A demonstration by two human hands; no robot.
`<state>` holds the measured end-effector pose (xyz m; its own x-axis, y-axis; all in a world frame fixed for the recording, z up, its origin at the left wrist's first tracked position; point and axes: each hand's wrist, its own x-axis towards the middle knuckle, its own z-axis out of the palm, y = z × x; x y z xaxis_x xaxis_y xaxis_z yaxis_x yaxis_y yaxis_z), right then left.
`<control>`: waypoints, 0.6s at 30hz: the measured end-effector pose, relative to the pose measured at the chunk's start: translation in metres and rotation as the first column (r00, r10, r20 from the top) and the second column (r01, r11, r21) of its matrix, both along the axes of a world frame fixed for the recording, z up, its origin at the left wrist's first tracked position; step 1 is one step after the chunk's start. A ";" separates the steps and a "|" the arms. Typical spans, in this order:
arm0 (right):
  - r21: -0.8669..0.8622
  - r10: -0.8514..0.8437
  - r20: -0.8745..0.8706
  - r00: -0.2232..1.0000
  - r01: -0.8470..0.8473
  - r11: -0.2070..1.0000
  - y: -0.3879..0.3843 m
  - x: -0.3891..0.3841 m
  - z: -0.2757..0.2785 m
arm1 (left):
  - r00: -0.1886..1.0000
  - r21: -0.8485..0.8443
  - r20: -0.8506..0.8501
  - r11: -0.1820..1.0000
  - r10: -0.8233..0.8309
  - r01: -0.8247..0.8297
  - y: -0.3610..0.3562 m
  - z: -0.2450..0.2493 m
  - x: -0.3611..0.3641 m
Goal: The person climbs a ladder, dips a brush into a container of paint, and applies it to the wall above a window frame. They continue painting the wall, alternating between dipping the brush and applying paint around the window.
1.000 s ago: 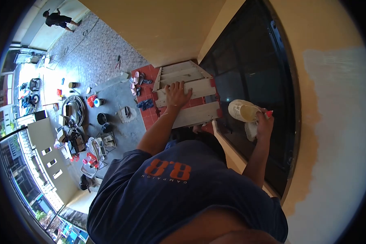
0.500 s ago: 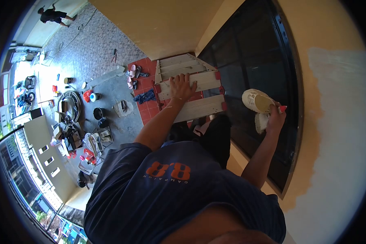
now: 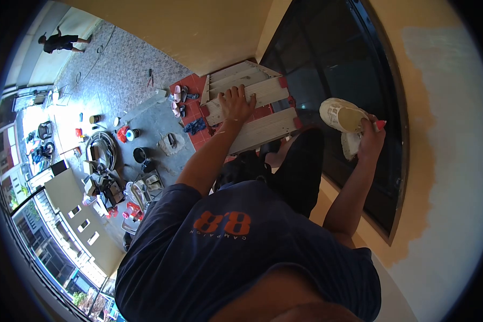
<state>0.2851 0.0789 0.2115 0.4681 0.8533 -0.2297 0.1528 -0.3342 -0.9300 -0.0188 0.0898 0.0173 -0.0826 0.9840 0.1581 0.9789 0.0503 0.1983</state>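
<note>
I look straight down from high on a white stepladder [image 3: 263, 129] with red end caps. My left hand [image 3: 236, 104] lies flat on one of its upper steps, fingers spread. My right hand [image 3: 369, 140] is raised beside the dark window [image 3: 338, 64], shut on a paint-smeared cream container [image 3: 342, 115] together with a red-tipped tool handle and a whitish cloth hanging below it. My dark trousers and navy shirt fill the lower middle.
The wall [image 3: 445, 139] to the right is yellow with a pale painted patch. Far below, the tiled floor holds sandals [image 3: 178, 99], buckets [image 3: 141, 155], a coiled hose [image 3: 99, 147] and scattered tools. Another person [image 3: 59, 42] stands at the far upper left.
My right hand with the container has risen and moved right along the window. My left hand has shifted one step higher on the ladder, and the view has tilted slightly.
</note>
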 end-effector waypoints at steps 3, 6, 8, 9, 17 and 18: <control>0.029 0.007 -0.004 1.000 -0.007 1.000 0.002 0.007 -0.008 | 1.000 -0.013 0.004 1.000 0.004 -0.004 0.006 0.003 0.001; 0.011 -0.009 -0.022 1.000 0.009 1.000 -0.003 0.012 -0.013 | 1.000 -0.008 -0.025 1.000 -0.018 0.018 0.000 0.000 0.002; -0.015 -0.043 -0.041 0.998 0.042 0.999 -0.007 0.009 -0.013 | 0.999 0.023 -0.042 1.000 -0.010 0.011 0.002 -0.004 0.001; -0.006 -0.042 -0.048 0.998 0.041 0.999 -0.007 0.009 -0.014 | 0.998 0.019 -0.048 0.999 -0.028 0.029 0.002 -0.004 0.001; -0.030 -0.061 -0.046 0.997 0.059 0.998 -0.015 0.029 -0.040 | 0.996 0.018 -0.090 0.999 -0.025 0.026 0.010 -0.009 0.000; -0.039 -0.062 -0.045 0.997 0.060 0.997 -0.016 0.028 -0.040 | 0.995 0.025 -0.098 0.999 -0.018 0.021 0.010 -0.009 0.001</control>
